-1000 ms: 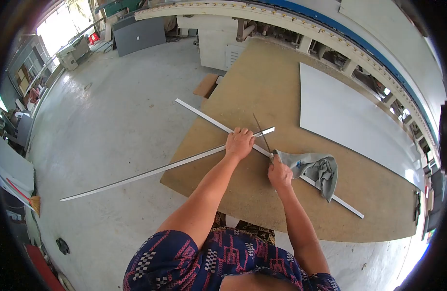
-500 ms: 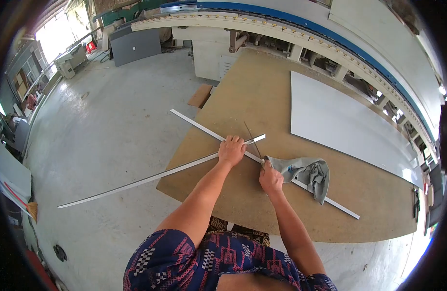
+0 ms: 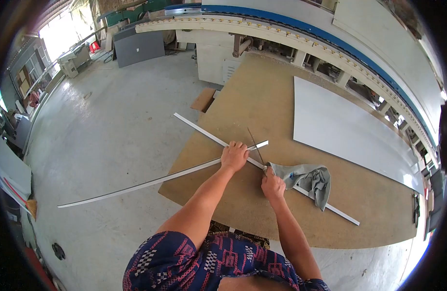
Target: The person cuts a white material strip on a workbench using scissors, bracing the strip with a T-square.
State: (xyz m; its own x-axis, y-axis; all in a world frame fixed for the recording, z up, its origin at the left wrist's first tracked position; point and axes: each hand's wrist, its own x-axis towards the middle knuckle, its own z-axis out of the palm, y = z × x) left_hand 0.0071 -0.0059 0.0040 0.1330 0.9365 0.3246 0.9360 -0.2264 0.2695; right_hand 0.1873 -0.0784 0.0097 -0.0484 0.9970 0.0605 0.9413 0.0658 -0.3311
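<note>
My left hand (image 3: 234, 156) is closed over a long white strip (image 3: 136, 185) and presses it down where it crosses a second white strip (image 3: 200, 129). The long strip's short end juts out to the right of my fingers; its other end reaches far out over the floor. My right hand (image 3: 272, 185) grips the near end of a thin dark blade (image 3: 255, 144), which looks like a hacksaw blade and lies across that short end. Grey cloth (image 3: 314, 182) bunches beside my right hand over the second strip; whether it wraps the blade's grip is hidden.
Both strips rest on a brown board (image 3: 252, 97). A large white panel (image 3: 349, 131) lies at its right, along a long machine (image 3: 277, 31) with a blue band. A grey panel (image 3: 138, 48) leans at the back; a broom (image 3: 31, 208) is at far left.
The view has shifted slightly, so most things sit a little lower in it. Both hands keep their grips, and the blade stays across the long strip near the same spot.
</note>
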